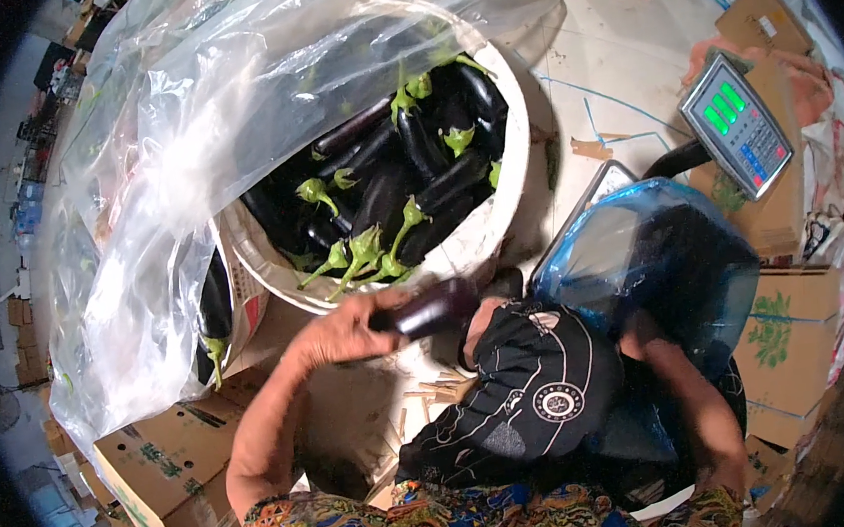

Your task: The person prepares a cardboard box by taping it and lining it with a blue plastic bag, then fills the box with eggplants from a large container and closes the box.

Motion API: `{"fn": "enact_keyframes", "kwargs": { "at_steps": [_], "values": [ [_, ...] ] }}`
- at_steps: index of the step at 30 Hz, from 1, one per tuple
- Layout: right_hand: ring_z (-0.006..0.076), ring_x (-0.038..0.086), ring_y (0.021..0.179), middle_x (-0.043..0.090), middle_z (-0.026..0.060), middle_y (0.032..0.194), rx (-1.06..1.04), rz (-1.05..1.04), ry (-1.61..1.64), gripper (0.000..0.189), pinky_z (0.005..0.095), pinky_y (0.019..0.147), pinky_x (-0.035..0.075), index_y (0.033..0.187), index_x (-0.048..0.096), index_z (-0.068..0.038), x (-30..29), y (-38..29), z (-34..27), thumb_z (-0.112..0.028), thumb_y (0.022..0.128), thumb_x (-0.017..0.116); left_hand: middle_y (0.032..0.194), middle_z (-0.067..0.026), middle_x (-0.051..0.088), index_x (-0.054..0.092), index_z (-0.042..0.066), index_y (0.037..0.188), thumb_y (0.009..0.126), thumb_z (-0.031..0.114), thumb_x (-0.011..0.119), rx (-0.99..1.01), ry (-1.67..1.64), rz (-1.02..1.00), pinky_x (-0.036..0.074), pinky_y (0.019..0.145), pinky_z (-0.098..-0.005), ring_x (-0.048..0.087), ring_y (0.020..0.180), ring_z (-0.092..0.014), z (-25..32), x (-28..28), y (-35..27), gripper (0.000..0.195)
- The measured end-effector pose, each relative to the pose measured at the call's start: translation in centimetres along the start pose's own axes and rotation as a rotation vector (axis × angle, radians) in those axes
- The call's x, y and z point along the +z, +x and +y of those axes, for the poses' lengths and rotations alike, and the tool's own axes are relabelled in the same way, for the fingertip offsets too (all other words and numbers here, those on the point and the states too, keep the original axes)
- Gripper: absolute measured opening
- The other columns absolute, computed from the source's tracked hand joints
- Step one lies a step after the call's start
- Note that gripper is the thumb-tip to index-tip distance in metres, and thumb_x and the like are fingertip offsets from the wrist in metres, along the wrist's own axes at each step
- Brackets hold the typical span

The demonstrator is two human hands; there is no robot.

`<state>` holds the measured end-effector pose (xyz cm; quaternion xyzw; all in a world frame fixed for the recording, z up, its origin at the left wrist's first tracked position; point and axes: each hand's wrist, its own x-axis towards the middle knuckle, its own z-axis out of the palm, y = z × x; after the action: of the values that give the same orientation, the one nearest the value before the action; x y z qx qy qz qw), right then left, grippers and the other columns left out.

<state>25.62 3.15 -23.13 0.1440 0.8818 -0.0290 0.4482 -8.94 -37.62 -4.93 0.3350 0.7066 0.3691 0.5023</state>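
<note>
My left hand (349, 330) is closed around the end of a dark purple eggplant (437, 307), just below the near rim of a large round white tub (517, 150). Glossy eggplants (385, 191) with green stems lie heaped in the tub. A clear plastic sheet (226, 85) drapes over its far and left side. My right hand (635, 331) reaches up to a translucent blue plastic bag (601, 248); the fingers are hidden or blurred there, so their grip cannot be told. Dark contents show through the bag, which rests at the scale platform (607, 179).
A scale display (737, 127) with lit digits and a keypad stands at right. Cardboard boxes (795, 351) fill the right side, with another carton (176, 466) at lower left. One eggplant (215, 312) hangs beside the tub. Blue strapping (603, 101) lies on the floor.
</note>
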Motion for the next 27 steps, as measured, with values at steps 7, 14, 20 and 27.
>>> {"fn": "enact_keyframes", "kwargs": {
  "at_steps": [7,14,20,27],
  "values": [
    [0.036,0.058,0.105,0.065,0.0171,0.108,0.006,0.007,-0.063,0.039,0.0423,0.093,0.046,0.105,0.067,-0.005,-0.2,-0.8,0.0,-0.033,0.08,0.055,0.098,-0.0229,0.067,0.053,0.004,0.128,0.073,0.029,0.074,-0.213,0.11,0.238,0.053,0.082,-0.0383,0.067,0.091,-0.032,-11.6,11.3,-0.9,0.064],
    [0.0351,0.058,0.104,0.064,0.0162,0.11,-0.012,-0.054,-0.097,0.038,0.0425,0.091,0.047,0.106,0.065,-0.005,0.2,-0.6,0.4,-0.032,0.082,0.052,0.098,-0.0205,0.061,0.057,0.006,0.114,0.072,0.024,0.074,0.122,0.659,0.441,0.051,0.075,-0.0433,0.061,0.09,-0.038,-18.2,15.4,2.9,0.049],
    [0.0385,0.055,0.106,0.059,0.0222,0.115,0.005,-0.157,0.149,0.049,0.0456,0.088,0.046,0.115,0.059,-0.003,-1.6,-2.3,-1.1,-0.041,0.087,0.047,0.08,-0.0105,0.066,0.063,0.006,0.102,0.07,0.005,0.064,0.329,0.861,0.614,0.052,0.058,-0.0377,0.065,0.071,-0.028,-3.3,4.6,0.6,0.032],
    [0.0481,0.055,0.09,0.06,0.0289,0.098,-0.037,0.354,0.469,0.044,0.0525,0.078,0.046,0.101,0.061,0.001,9.9,1.1,3.3,-0.039,0.084,0.052,0.13,-0.0223,0.055,0.053,0.007,0.133,0.074,-0.005,0.071,0.007,0.391,0.267,0.061,0.064,-0.0271,0.07,0.083,-0.025,5.3,-0.7,0.4,0.063]
  ]
}}
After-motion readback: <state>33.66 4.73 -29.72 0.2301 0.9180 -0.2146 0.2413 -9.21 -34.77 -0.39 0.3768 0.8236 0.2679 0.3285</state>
